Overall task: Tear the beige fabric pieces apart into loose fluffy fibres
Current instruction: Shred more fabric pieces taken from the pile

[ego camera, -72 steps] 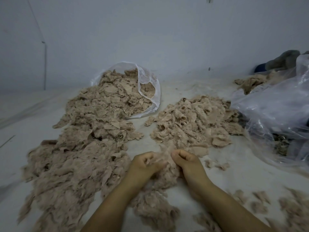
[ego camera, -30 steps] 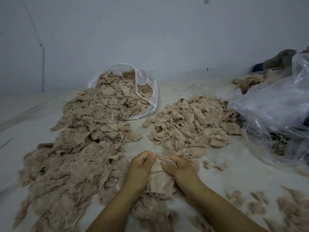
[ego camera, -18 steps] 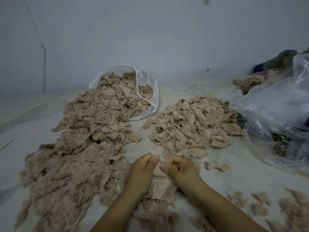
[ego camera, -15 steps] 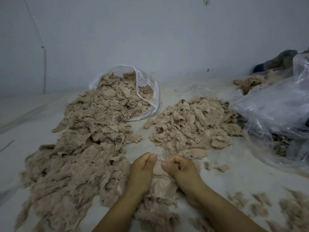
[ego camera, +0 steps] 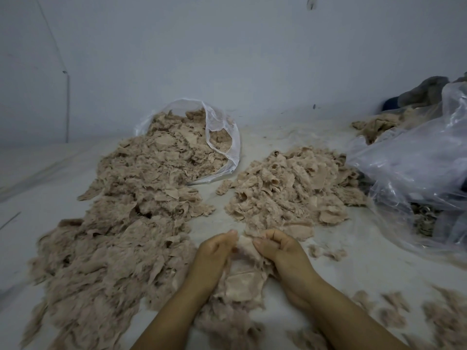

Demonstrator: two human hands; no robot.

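My left hand (ego camera: 214, 256) and my right hand (ego camera: 280, 251) pinch the top edge of one beige fabric piece (ego camera: 243, 281) between them, fingertips close together. The piece hangs down between my wrists. Just beyond my hands lies a heap of beige fabric pieces (ego camera: 290, 188). A long spread of looser torn beige material (ego camera: 113, 236) fills the left side and runs back into an open clear plastic bag (ego camera: 222, 137). A fluffy clump (ego camera: 227, 322) lies under my forearms.
A large crumpled clear plastic bag (ego camera: 414, 173) takes up the right side, with dark cloth (ego camera: 424, 92) behind it. Small fluffy tufts (ego camera: 394, 311) are scattered at the front right. A pale wall (ego camera: 227, 59) stands close behind the white surface (ego camera: 353, 261).
Earlier my hands held loose fluff; since then they took hold of a flat fabric piece at its top edge. Over the last half second they have barely moved.
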